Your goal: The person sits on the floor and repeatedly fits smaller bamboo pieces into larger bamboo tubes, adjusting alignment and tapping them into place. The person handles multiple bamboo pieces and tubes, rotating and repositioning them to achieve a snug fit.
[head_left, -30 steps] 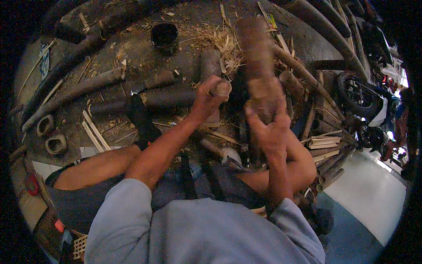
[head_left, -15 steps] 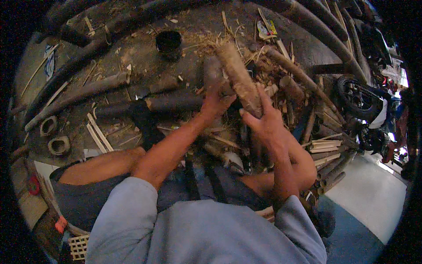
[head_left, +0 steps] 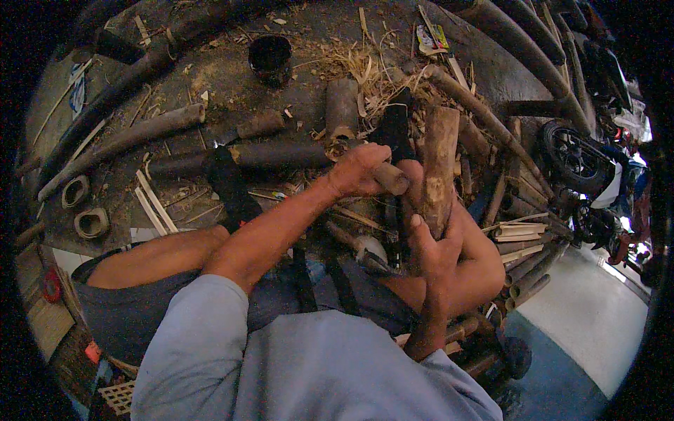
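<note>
My right hand (head_left: 437, 249) is closed around the lower end of a thick, rough brown wooden piece (head_left: 441, 165), which stands nearly lengthwise in front of my right knee. My left hand (head_left: 359, 170) is wrapped round a short rounded wooden handle (head_left: 392, 179); its butt end sticks out toward my right hand, and whatever it joins is hidden by my fingers. Just beyond the left hand lies a short brown bamboo section (head_left: 342, 102). Pale shavings (head_left: 361, 67) are heaped past it.
A black bucket (head_left: 269, 60) stands at the far side. Bamboo poles (head_left: 133, 144) lie to the left, with two hollow cut rings (head_left: 92, 223) nearby. Split strips (head_left: 519, 233) and more bamboo poles (head_left: 526, 281) are stacked at right. A motorcycle wheel (head_left: 572, 156) stands beyond.
The wooden piece has swung from a slant over the bamboo section to a straighter position farther right, held by my right hand. My left hand has turned and now grips a wooden handle.
</note>
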The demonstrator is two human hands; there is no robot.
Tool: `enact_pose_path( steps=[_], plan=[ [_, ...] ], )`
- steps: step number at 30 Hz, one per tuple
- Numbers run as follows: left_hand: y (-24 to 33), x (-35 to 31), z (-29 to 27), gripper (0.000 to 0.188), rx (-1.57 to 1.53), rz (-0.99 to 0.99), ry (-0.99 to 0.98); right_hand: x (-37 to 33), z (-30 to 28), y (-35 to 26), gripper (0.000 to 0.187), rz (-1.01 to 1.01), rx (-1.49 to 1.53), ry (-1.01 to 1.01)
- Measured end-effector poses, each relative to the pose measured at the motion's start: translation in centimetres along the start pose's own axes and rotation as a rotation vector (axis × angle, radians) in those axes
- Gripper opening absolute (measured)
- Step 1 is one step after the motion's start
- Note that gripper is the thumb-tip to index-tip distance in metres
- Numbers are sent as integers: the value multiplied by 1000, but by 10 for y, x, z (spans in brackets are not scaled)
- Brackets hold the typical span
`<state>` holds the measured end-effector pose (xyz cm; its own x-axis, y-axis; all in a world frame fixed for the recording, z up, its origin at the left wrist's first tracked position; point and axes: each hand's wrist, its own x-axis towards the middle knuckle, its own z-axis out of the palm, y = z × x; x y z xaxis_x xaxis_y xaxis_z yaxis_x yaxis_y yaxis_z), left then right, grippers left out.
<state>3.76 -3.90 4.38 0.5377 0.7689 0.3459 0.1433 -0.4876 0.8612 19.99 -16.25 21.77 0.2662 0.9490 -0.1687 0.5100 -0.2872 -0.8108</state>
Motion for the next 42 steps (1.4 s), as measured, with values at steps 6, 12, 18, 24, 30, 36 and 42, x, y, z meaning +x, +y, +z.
enact_pose_path(
  steps=[6,12,18,24,30,36,42],
  plan=[
    [1,1,-5,49,-3,-137,-93,3,20,-1,83,55,-65,-50],
    [4,4,-13,42,-57,-303,-51,28,22,-23,88,-121,-83,106],
    [-24,9,-13,53,-369,-486,36,55,26,-48,84,-45,-286,-127],
    [-54,27,-31,53,-629,-546,238,80,35,-61,87,-71,-399,-213],
    [-34,-4,-51,46,-573,-579,470,72,40,-55,87,-147,-248,28],
    [-20,5,-51,44,-502,-522,306,59,49,-44,92,-305,-458,-135],
    [-27,26,-105,46,-528,-619,542,29,-21,-53,88,-91,-428,32]
  ],
)
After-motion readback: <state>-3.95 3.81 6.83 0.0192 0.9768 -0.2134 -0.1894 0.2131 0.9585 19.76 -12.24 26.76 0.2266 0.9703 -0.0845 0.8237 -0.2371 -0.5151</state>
